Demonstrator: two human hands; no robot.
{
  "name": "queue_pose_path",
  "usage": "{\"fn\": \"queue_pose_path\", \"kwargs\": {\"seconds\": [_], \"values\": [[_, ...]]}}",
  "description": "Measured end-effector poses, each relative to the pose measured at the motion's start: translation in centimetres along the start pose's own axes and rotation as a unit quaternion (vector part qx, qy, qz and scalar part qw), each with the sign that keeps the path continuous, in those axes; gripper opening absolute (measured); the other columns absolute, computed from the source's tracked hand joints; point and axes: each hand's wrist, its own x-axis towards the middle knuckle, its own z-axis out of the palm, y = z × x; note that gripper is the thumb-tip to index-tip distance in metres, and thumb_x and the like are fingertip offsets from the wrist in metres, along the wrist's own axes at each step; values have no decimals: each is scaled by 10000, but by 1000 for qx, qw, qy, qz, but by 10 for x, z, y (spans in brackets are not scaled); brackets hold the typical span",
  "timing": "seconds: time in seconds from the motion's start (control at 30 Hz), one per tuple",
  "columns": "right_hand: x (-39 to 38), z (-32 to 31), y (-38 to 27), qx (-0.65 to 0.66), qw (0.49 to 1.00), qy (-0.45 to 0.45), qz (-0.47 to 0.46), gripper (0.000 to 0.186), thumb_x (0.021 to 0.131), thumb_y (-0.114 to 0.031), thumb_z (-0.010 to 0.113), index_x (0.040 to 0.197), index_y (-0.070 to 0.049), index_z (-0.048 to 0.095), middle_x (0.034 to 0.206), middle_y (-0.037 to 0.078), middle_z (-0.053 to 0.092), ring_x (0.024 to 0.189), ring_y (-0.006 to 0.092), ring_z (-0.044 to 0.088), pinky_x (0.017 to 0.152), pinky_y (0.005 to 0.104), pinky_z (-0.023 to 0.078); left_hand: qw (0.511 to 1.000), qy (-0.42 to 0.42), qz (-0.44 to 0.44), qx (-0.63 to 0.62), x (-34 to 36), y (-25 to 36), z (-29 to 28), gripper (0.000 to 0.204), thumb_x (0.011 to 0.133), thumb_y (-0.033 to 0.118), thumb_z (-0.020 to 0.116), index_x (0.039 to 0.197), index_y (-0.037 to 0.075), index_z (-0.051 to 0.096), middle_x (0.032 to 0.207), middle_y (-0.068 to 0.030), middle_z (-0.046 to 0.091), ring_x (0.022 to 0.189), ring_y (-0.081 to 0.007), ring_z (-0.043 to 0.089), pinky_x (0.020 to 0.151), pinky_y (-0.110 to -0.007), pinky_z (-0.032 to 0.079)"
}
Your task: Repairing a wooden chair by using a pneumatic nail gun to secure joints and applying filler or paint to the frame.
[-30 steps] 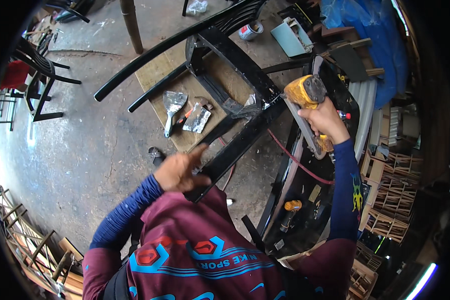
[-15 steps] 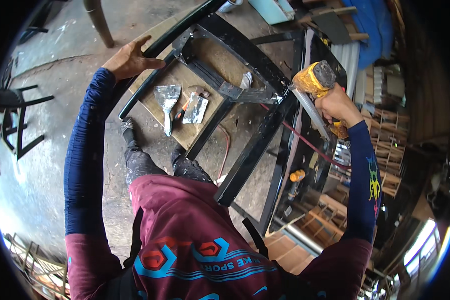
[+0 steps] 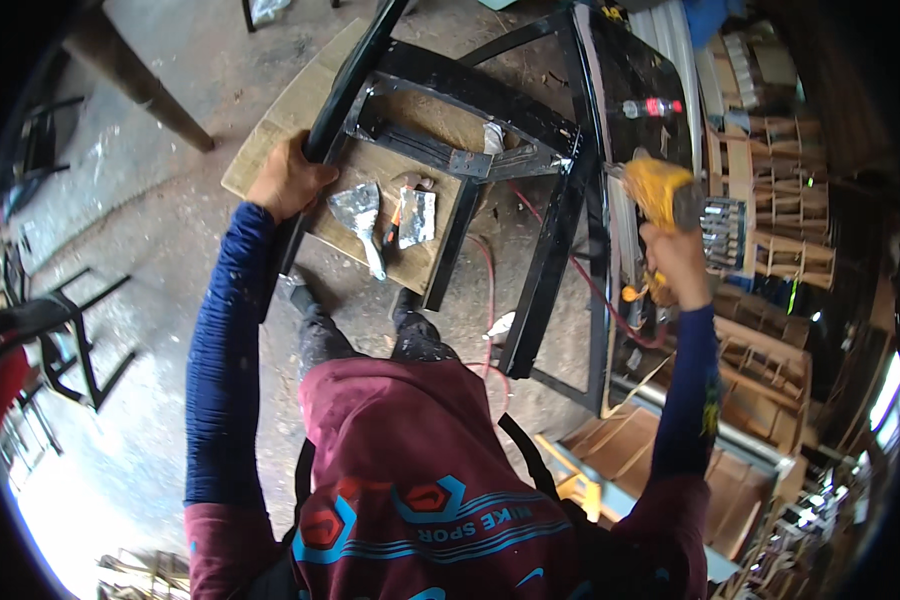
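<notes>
My left hand (image 3: 288,180) is closed round a rail on the left side of a black wooden chair frame (image 3: 470,88), which stands tilted before me. In my right hand (image 3: 678,262) is a yellow nail gun (image 3: 660,195), gripped by its handle; its nose is near the frame's right side, and I cannot tell whether it touches. Under the frame's left part lies a wooden board (image 3: 250,165). On it rest a white-smeared putty knife (image 3: 355,208), a hammer (image 3: 410,182) partly covered, and a second flat scraper (image 3: 423,215).
A red air hose (image 3: 587,280) runs under the frame toward the nail gun. At the right are a bottle with a red label (image 3: 653,107) and stacked wooden frames (image 3: 775,210). Black chairs (image 3: 50,330) stand at the left, a brown post (image 3: 140,80) at the upper left.
My left hand was spread beside the rail and has closed on it. My right hand has lowered with the nail gun, which has turned. The whole view has shifted.
</notes>
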Motion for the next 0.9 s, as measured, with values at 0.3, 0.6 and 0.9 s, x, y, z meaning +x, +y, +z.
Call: {"fn": "queue_pose_path", "kwargs": {"seconds": [0.3, 0.6, 0.9], "values": [[-209, 177, 232, 327, 894, 230, 202, 401, 858, -5, 649, 1251, -17, 566, 781, 45, 626, 577, 142, 607, 512, 321, 508, 933, 209, 72, 285, -28, 29, 10, 818, 749, 319, 881, 1424, 22, 528, 1102, -221, 700, 1016, -422, 678, 886, -485, 540], [-296, 354, 197, 305, 938, 129, 103, 200, 808, -11, 662, 998, -11, 721, 943, 176, 763, 900, 338, 753, 798, 435, 591, 756, 154, 426, 472, 24, 113, 51, 752, 703, 184, 869, 1381, 60, 568, 1333, -179, 565, 1258, -400, 493, 1069, -485, 428], [-238, 445, 59, 288, 936, 202, -29, 637, 712, -73, 898, 1183, 48, 486, 1083, 200, 539, 969, 350, 599, 799, 451, 495, 722, -60, 398, 563, 145, 161, 124, 993, 736, 409, 851, 1539, 33, 404, 1392, -241, 591, 1263, -421, 577, 1111, -463, 447]]}}
